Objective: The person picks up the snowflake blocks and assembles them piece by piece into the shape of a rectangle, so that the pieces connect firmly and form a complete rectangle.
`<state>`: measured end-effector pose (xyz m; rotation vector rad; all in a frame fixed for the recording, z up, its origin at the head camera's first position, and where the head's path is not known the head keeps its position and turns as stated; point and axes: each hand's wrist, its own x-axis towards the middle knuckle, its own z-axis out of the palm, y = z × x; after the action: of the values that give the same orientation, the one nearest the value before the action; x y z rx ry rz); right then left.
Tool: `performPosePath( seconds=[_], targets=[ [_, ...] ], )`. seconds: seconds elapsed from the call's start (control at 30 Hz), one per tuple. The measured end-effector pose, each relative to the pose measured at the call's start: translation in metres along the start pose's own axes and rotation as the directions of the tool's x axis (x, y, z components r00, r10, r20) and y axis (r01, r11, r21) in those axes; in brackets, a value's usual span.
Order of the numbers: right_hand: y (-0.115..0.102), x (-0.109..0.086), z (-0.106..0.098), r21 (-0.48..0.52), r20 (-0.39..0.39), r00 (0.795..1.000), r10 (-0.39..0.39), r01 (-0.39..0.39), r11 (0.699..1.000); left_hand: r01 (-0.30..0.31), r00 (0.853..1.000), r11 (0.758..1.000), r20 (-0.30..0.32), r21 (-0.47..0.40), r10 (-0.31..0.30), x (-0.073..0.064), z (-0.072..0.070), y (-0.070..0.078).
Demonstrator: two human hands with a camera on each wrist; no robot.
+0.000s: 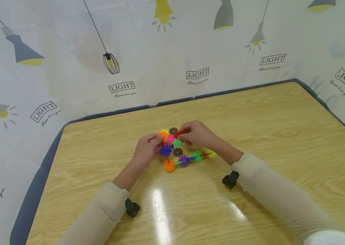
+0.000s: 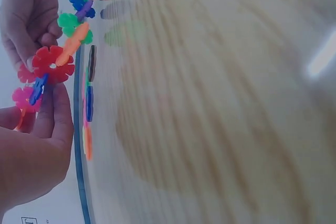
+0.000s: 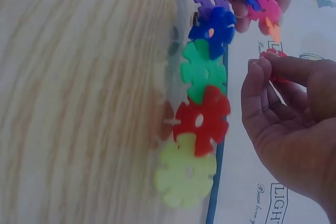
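A chain of interlocking snowflake discs (image 1: 184, 161) in several colours hangs from my left hand (image 1: 146, 149), which pinches it at the end with the orange and pink discs (image 3: 265, 8). From there it bends at another orange disc (image 1: 169, 166) and trails right to a yellow disc (image 3: 185, 174). My right hand (image 1: 199, 133) pinches a single red snowflake disc (image 3: 279, 72) between thumb and fingers, close to the held end. In the right wrist view, a small gap separates this red disc from the chain's orange disc (image 3: 273, 30).
Loose discs lie on the wooden table (image 1: 267, 129) around the hands: a brown one (image 1: 173, 131), another brown one (image 1: 177, 152) and a green one (image 1: 177, 142). Behind the table's dark edge stands a lamp-patterned white wall covering (image 1: 160, 61).
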<state>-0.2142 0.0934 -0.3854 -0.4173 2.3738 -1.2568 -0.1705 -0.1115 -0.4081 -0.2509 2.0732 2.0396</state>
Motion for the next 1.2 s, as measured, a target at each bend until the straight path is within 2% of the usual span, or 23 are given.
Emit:
performPosePath(
  seconds=[0.3, 0.67, 0.83, 1.03, 1.2],
  targets=[
    [-0.006, 0.002, 0.009, -0.089, -0.039, 0.998, -0.044, 0.04, 0.995, 0.036, 0.998, 0.999, 0.045, 0.012, -0.036, 0.0, 0.004, -0.001],
    [-0.01, 0.003, 0.016, -0.233, -0.069, 0.987, -0.144, 0.124, 0.965, 0.085, 0.996, 0.996, 0.018, 0.041, -0.085, -0.001, 0.007, 0.0],
    [-0.013, 0.003, 0.015, -0.231, -0.027, 0.992, -0.122, 0.112, 0.967, 0.117, 0.993, 0.992, 0.023, 0.054, -0.118, -0.003, 0.007, 0.001],
    [-0.008, 0.004, -0.002, -0.203, 0.056, 0.997, -0.056, 0.067, 0.977, 0.117, 0.991, 0.993, 0.06, 0.016, -0.118, -0.004, 0.0, 0.0],
    [0.0, 0.012, -0.017, -0.171, 0.054, 0.999, -0.006, 0.016, 0.985, 0.151, 0.987, 0.988, 0.048, -0.019, -0.15, -0.008, -0.012, -0.002]
  ],
)
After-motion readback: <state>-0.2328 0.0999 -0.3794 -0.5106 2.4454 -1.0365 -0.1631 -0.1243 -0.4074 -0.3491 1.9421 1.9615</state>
